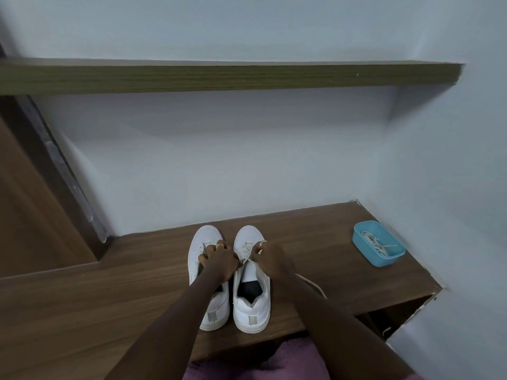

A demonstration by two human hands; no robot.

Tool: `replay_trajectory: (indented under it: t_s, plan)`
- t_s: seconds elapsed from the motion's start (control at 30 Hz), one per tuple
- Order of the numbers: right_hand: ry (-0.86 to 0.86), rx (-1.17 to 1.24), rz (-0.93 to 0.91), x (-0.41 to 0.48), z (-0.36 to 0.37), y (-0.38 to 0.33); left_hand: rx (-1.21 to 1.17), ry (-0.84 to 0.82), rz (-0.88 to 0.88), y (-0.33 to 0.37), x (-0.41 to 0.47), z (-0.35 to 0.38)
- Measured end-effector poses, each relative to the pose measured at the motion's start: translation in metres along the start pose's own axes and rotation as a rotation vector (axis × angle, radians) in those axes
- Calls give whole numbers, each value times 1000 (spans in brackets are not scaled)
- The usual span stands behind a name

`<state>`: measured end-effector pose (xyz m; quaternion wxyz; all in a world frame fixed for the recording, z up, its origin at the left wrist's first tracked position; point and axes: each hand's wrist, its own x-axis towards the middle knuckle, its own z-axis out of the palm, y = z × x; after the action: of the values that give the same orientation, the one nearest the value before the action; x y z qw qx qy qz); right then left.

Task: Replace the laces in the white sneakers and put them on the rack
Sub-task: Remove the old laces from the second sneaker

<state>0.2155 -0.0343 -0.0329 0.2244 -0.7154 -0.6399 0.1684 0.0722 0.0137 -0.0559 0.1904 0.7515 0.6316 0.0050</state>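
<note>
Two white sneakers stand side by side on the wooden desk [109, 297], heels towards the viewer and toes towards the wall [219, 160]; their inner sides lie just beside each other. Left sneaker [205, 235]: partly covered by the left forearm, toe cap and heel tab visible. Right sneaker [251, 308]: collar open, dark insole visible, tongue raised. Left hand [219, 259]: fingers curled down over the lacing area of the left sneaker, gripping it; whether a lace is also caught under the fingers cannot be told. Right hand [267, 255]: fingers curled at the top of the right sneaker's lacing, pinching a white lace [314, 285], whose free end emerges from under the right forearm and trails across the desk to the right of the shoe. A gold-coloured ring shows on a finger of each hand. Blue tray [389, 259]: well apart from the sneakers, near the right end of the desk and close to the side wall, holding a loose bundle of pale spare laces [375, 241]. Below the desk's right end a dark opening [389, 319] is visible. Above, a wooden shelf [219, 78] runs along the wall. A brown wooden panel [33, 215] stands at the left. Purple fabric [288, 363] fills the lower edge.
</note>
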Motion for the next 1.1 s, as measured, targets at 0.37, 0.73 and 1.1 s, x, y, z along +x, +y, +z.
replay_trajectory:
  t_s: [0.37, 0.73, 1.1]
  plan:
    - [241, 401, 597, 4, -30, 44, -40, 6, 19, -9, 6, 6]
    - [-170, -215, -229, -2, 9, -14, -47, -6, 12, -13, 10, 8]
    - [28, 229, 117, 4, 2, 2, 9, -6, 23, -1, -1, 0]
